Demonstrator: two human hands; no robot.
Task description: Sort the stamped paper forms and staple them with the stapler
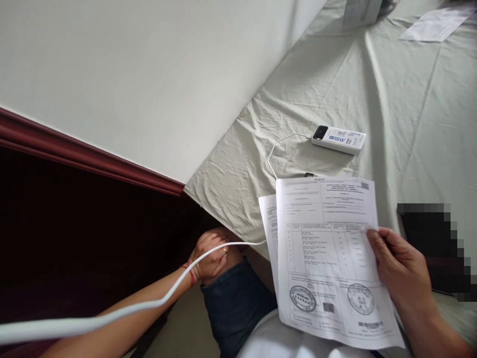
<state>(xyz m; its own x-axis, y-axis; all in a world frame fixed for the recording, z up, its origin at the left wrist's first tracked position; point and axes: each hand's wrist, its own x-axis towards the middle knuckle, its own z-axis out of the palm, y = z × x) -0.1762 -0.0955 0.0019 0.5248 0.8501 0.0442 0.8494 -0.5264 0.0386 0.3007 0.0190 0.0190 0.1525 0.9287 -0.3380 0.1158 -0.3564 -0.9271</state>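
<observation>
My right hand (402, 263) pinches the right edge of a printed sheet (330, 258) that carries two round stamps. Part of another printed page (269, 219) shows behind its left edge. My left hand (211, 253) rests on my knee, its fingers curled over it; whether anything lies under the palm is hidden. A red string circles the left wrist. Beyond the sheet, a white power bank (339, 139) with a black end lies on the pale cloth (402, 124), and a thin white cable (274, 151) runs from it behind the papers.
A thick white cable (149, 304) crosses in front of my left forearm. A dark, partly pixelated flat object (428, 248) lies at the right. Another paper (436, 24) and a box (360, 12) are at the far edge. A white wall (130, 74) with dark red trim (85, 154) stands left.
</observation>
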